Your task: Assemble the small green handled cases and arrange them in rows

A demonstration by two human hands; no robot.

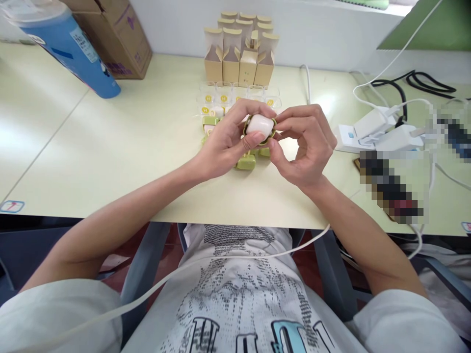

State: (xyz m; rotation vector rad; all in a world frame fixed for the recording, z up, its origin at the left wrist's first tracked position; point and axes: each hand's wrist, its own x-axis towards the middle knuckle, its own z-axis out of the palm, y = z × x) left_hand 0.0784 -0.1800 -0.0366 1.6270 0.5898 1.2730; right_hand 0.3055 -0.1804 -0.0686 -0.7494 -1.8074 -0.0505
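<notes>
A small white rounded earbud case (260, 125) with a green cover around its edge is held up over the table. My left hand (233, 135) is closed around it, with the thumb on its lower front. My right hand (307, 142) pinches the cover's right edge between thumb and fingertips. Beneath my hands lie more green cases (246, 162), partly hidden by them. Another green and pale pink case (210, 121) is left of my left fingers. Behind my hands stand rows of clear plastic holders (223, 97) with yellow round marks.
Several open cardboard boxes (231, 63) stand against the wall. A tall blue cup (75, 54) and a brown carton (123, 39) are at the back left. To the right are a white power strip (348, 138), plugs, cables and a blurred phone-like object (390, 189). A white cable (228, 257) crosses my lap.
</notes>
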